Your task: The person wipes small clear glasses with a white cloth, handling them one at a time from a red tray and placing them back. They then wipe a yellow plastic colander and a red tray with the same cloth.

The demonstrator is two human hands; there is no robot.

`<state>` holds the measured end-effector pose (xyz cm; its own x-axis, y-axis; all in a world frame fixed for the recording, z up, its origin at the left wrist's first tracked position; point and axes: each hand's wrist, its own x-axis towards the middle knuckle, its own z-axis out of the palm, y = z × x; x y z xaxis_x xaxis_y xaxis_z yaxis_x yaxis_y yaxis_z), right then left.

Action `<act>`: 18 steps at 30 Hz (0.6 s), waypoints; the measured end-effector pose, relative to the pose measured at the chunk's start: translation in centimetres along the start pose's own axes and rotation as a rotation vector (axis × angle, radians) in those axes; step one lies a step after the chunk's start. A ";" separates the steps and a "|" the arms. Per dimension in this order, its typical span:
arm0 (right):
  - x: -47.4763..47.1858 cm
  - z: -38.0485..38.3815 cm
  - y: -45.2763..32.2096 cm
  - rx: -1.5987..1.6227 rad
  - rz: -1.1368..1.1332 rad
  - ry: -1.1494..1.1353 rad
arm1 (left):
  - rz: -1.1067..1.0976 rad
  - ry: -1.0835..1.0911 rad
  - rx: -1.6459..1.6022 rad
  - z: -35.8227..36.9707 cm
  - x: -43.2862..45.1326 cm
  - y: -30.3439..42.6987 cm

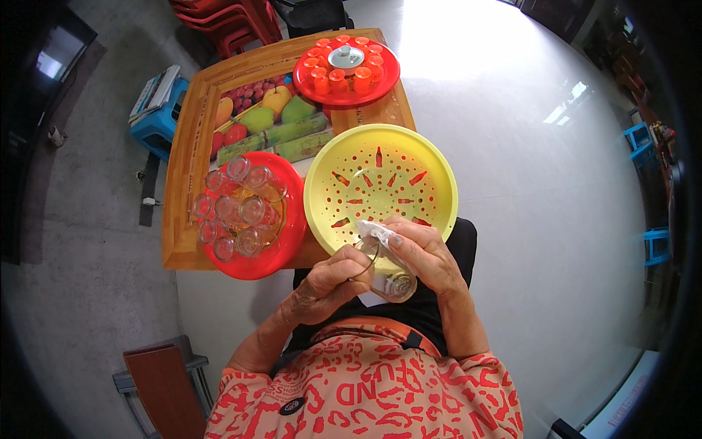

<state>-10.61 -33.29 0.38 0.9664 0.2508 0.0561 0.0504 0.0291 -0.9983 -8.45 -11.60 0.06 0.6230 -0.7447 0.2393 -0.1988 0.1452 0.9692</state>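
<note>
A clear drinking glass (398, 284) is tilted over my lap, close to the near rim of a yellow plastic basin (378, 164). My left hand (333, 281) pinches the glass at its rim. In my right hand (426, 253) is a wad of white cloth or tissue (376, 229), pressed against the glass near its mouth. The basin is patterned with red bottles and dots, and my hands hide part of its near side. Left of it, a red plastic tray (295, 225) carries several clear glasses (253, 211).
A wooden table (184, 186) with a fruit-picture top (274, 123) bears both trays. On the far red tray (389, 66), several small red cups (362, 82) ring a lidded white bowl (346, 56). A blue stool (156, 129) stands left; stacked red chairs (236, 24) stand behind.
</note>
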 end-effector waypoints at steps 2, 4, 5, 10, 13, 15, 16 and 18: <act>0.1 0.4 0.3 -0.080 -0.147 0.085 | 0.016 0.046 -0.009 -0.2 0.1 -0.3; 0.2 1.1 0.9 -0.219 -0.365 0.219 | 0.013 0.119 -0.057 -0.1 0.1 -0.8; 0.1 1.2 0.6 -0.333 -0.400 0.237 | 0.001 0.155 -0.063 0.0 0.2 -0.9; -1.0 2.0 -0.1 -0.682 -0.521 0.280 | -0.042 0.317 -0.166 -0.1 0.1 -1.3; -1.4 2.4 -0.1 -0.736 -0.571 0.299 | -0.043 0.342 -0.200 0.0 0.3 -1.3; -1.4 2.4 -0.2 -0.761 -0.586 0.314 | -0.040 0.322 -0.167 0.0 0.2 -1.1; -1.4 2.2 -0.1 -0.712 -0.548 0.304 | -0.041 0.304 -0.134 0.0 0.0 -1.1; -1.3 1.7 0.1 -0.617 -0.472 0.285 | -0.037 0.271 -0.094 -0.1 -0.2 -0.9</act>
<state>-12.30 -31.97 0.26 0.8318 0.0878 0.5480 0.5157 -0.4872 -0.7048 -8.29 -11.52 -0.82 0.8103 -0.5514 0.1984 -0.1090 0.1908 0.9755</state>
